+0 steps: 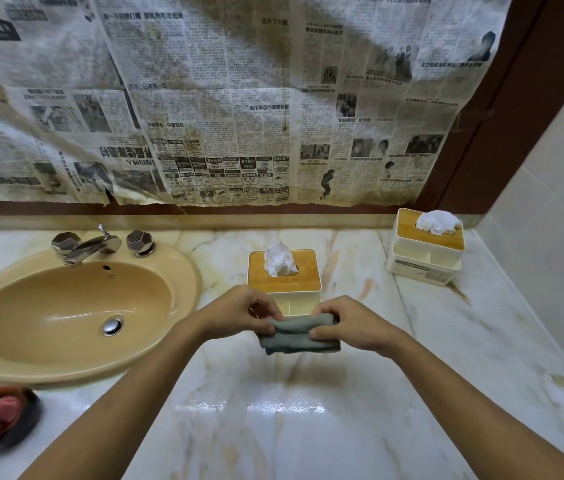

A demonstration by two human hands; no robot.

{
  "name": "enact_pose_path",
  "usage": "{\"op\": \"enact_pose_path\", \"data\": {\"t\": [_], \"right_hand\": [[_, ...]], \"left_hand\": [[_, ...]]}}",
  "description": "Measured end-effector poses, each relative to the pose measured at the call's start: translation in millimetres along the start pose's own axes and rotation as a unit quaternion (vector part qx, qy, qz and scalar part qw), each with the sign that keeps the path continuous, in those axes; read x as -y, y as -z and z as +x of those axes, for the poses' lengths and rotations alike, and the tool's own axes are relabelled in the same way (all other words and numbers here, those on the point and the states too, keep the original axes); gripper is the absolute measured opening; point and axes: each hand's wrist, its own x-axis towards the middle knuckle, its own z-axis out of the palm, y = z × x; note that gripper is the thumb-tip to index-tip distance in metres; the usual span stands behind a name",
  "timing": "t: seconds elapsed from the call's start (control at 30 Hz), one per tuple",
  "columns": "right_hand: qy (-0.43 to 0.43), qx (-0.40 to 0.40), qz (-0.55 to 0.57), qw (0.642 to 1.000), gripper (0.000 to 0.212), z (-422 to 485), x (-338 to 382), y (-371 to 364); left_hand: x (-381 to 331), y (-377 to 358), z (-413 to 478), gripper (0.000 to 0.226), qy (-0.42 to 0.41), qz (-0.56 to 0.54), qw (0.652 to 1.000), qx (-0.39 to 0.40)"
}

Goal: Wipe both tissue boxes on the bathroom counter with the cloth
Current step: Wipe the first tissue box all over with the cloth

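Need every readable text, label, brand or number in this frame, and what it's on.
"高市早苗": start of a headline on the newspaper; its remaining characters are unclear.
Other newspaper headlines, columns and adverts: too small or blurred to read.
The grey label on the far tissue box: blurred, unreadable.
No text on the near tissue box or the cloth.

Stained newspaper (204, 98) over the wall, marble counter (308, 441), tan basin (65, 306) — chrome tap (91, 247), pale tiled side wall (550, 220)
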Motion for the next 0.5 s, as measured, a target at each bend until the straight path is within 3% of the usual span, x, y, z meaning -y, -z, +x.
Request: {"op": "enact_pose_path", "data": {"t": [0.2, 0.33, 0.5], "right_hand": [[0.07, -0.162, 0.057, 0.983, 0.015, 12, 19, -15], [0.139, -0.214, 0.018, 0.967, 0.021, 27, 38, -21], [0.154, -0.235, -0.103, 0.954, 0.024, 53, 41, -39]], "left_hand": [[11, 20, 5, 0.012, 0.003, -0.02, 0.997, -0.075], [24, 39, 10, 0.011, -0.008, -0.013, 0.993, -0.12], [55, 42, 25, 0.039, 0.012, 0.145, 0.973, -0.181]]}}
